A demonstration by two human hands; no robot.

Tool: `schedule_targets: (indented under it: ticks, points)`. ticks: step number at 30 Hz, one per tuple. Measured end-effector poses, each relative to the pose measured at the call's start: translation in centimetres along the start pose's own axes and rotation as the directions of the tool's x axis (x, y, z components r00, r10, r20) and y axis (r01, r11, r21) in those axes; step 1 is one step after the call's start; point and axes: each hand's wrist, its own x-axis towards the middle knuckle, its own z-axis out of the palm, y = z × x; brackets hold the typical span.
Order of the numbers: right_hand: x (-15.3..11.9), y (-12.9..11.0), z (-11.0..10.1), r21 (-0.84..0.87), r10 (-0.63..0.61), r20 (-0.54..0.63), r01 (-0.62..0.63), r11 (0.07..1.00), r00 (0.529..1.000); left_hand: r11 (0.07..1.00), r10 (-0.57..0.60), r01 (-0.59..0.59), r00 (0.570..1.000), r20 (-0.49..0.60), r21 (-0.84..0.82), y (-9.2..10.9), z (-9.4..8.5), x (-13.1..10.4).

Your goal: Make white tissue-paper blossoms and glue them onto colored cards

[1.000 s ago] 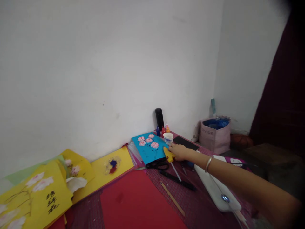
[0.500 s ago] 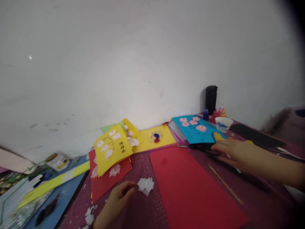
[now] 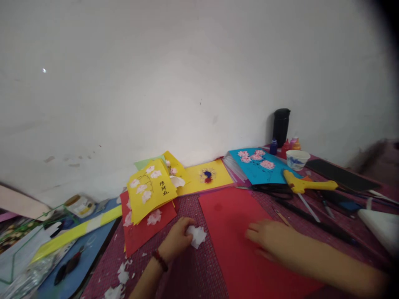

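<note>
White paper flower (image 3: 197, 236) pinched in left hand (image 3: 176, 243), just left of red sheet (image 3: 249, 245). Right hand (image 3: 270, 236) laid flat, fingers spread, on sheet; flower nearer left hand.

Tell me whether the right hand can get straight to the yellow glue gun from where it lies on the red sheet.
Probably yes. The right hand lies flat and empty on the red paper sheet; the yellow glue gun lies uncovered beyond it, with only black scissors and a black pen lying low between.
</note>
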Motion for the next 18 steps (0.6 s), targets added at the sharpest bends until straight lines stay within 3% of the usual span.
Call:
schedule_targets:
  ticks: [5, 9, 12, 18]
  points:
    - [-0.8, -0.2, 0.7, 0.035, -0.009, -0.008, 0.009, 0.999, 1.000, 0.994, 0.093, -0.095, 0.994, 0.057, 0.045, 0.3, -0.1, -0.6]
    - [-1.5, 0.1, 1.1, 0.043, 0.031, 0.008, -0.031, 0.999, 1.000, 0.997, 0.010, -0.008, 1.000, 0.026, -0.072, 0.2, 0.1, -0.7]
    - [-2.0, -0.5, -0.1, 0.052, 0.038, 0.014, -0.039, 0.998, 0.999, 0.988, -0.047, 0.048, 0.999, 0.011, -0.149, -0.2, -0.2, -0.9]
    - [-4.1, -1.7, -3.1, -0.001, 0.041, 0.059, -0.041, 0.999, 0.997, 0.987, -0.089, 0.082, 0.995, -0.047, -0.136, -2.7, -0.7, 0.0]
